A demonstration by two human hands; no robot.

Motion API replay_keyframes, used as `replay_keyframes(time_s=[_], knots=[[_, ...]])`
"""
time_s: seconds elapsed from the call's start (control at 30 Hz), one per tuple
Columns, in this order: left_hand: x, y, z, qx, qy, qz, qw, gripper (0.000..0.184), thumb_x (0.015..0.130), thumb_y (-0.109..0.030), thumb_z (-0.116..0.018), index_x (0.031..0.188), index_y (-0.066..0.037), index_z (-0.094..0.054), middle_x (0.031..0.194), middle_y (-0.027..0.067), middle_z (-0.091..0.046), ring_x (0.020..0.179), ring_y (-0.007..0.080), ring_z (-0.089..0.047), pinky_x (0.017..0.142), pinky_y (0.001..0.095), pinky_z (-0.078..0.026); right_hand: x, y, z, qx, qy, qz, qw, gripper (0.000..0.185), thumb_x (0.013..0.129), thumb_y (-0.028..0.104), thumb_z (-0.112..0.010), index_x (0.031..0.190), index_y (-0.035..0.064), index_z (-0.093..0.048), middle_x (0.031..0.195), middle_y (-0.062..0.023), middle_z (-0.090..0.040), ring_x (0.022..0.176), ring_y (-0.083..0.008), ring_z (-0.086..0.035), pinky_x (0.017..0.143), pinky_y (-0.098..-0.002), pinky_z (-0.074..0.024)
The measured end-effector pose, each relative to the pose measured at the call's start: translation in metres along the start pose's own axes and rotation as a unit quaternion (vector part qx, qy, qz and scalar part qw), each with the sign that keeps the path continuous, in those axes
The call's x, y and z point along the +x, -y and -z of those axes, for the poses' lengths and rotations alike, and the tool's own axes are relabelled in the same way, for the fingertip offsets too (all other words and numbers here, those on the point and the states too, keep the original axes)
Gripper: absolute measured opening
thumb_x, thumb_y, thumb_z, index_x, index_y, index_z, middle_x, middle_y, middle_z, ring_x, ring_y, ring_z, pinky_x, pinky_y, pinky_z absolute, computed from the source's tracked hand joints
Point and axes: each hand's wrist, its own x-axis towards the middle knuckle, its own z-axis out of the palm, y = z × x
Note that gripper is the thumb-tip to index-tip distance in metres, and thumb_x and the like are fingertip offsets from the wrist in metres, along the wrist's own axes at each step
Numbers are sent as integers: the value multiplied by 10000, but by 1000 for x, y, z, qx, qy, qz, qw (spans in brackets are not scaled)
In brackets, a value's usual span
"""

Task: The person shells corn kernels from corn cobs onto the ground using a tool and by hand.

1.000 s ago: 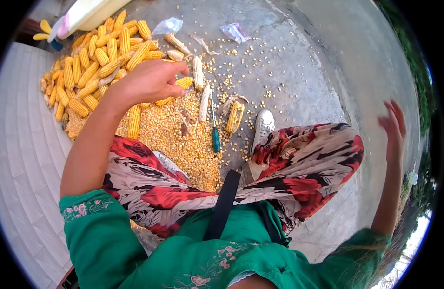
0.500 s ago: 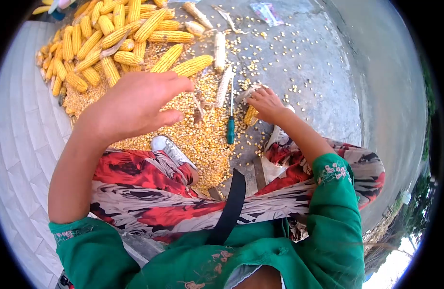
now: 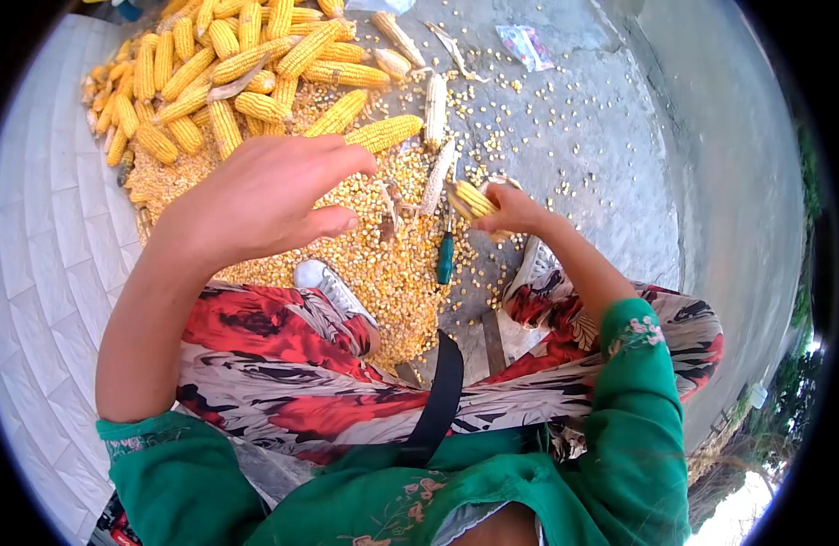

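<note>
My right hand (image 3: 517, 211) is closed around an ear of corn (image 3: 472, 199), whose yellow kernels point toward the left. Just below and left of that ear lies a screwdriver (image 3: 446, 258) with a green handle, its shaft partly covered. My left hand (image 3: 278, 191) hovers over the loose kernels (image 3: 346, 250) with thumb and forefinger apart, and nothing shows between them. Behind it, a heap of yellow ears of corn (image 3: 221, 68) rests on the kernels. Stripped cobs (image 3: 436, 111) lie between the heap and my right hand.
A small shiny plastic packet (image 3: 526, 46) lies on the concrete floor (image 3: 610, 118), where kernels are scattered. Along the left runs a pale tiled surface (image 3: 50, 237). My shoes (image 3: 337, 289) stand beside the kernels, and a dark strap (image 3: 440, 391) hangs before my lap.
My right hand has taken hold of the ear of corn and turned it to the left. The left hand stays in nearly the same pose; the whole view has shifted slightly.
</note>
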Motion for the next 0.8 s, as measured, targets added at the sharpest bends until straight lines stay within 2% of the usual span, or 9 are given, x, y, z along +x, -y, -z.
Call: replay_keyframes(time_s=[0.03, 0.07, 0.27, 0.37, 0.5, 0.6, 0.63, 0.67, 0.8], knots=[[1, 0, 1, 4, -5, 0, 1000, 442, 747, -191, -643, 1149, -61, -512, 1014, 123, -573, 919, 306, -565, 756, 394, -454, -4, 12, 13, 86, -18, 59, 994, 524, 689, 408, -686, 1012, 24, -534, 887, -130, -611, 799, -257, -587, 736, -352, -469], [3, -1, 2, 11, -15, -2, 1000, 469, 734, -203, -659, 1155, -63, -507, 1035, 120, -562, 933, 302, -559, 770, 392, -453, -9, 25, 28, 142, -4, 82, 986, 522, 694, 404, -685, 999, 8, -533, 873, -100, -593, 809, -187, -560, 728, -315, -451], [24, -11, 4, 27, -117, -83, 989, 608, 660, -255, -733, 1189, -78, -492, 1088, 116, -539, 984, 303, -545, 824, 383, -450, -91, 127, 116, 236, 6, 188, 953, 543, 711, 448, -680, 986, -5, -562, 833, -70, -577, 766, -151, -539, 675, -290, -448], [28, -23, 13, -22, -136, -95, 986, 663, 640, -290, -758, 1209, -84, -486, 1095, 126, -550, 1007, 301, -547, 844, 385, -448, -129, 138, 129, 218, -5, 189, 957, 485, 766, 409, -654, 992, -10, -558, 817, -58, -566, 753, -137, -533, 661, -275, -442], [37, -39, 9, -64, -201, -131, 969, 630, 642, -304, -773, 1169, -77, -513, 1038, 135, -587, 952, 314, -575, 815, 379, -466, -164, 138, 129, 338, -17, 151, 929, 446, 792, 377, -641, 1001, -7, -553, 811, -51, -560, 744, -122, -531, 637, -268, -437], [39, -47, 19, -138, -128, -92, 978, 573, 643, -286, -777, 1113, -56, -541, 1017, 139, -593, 933, 313, -589, 803, 364, -473, -162, 135, 126, 313, -47, 189, 930, 492, 795, 414, -617, 1044, -3, -545, 817, -51, -564, 751, -119, -543, 619, -261, -449], [38, -48, 20, -148, -144, -89, 974, 558, 637, -280, -781, 1088, -47, -548, 1012, 141, -594, 932, 309, -592, 803, 358, -472, -162, 139, 125, 323, -47, 188, 926, 506, 798, 426, -606, 1060, -2, -543, 826, -53, -572, 760, -121, -553, 614, -261, -456], [37, -49, 21, -159, -160, -87, 970, 544, 630, -274, -785, 1063, -38, -555, 1006, 143, -595, 931, 304, -594, 803, 353, -471, -165, 144, 127, 418, 8, 146, 896, 556, 799, 471, -603, 1078, -8, -555, 872, -77, -594, 792, -134, -575, 613, -264, -467], [39, -53, 11, -105, -208, -140, 962, 554, 622, -276, -785, 1056, -24, -552, 983, 144, -589, 896, 304, -599, 750, 355, -488, -161, 138, 129, 394, 48, 121, 910, 648, 777, 551, -608, 1074, -24, -578, 904, -111, -610, 806, -155, -582, 636, -275, -465]])
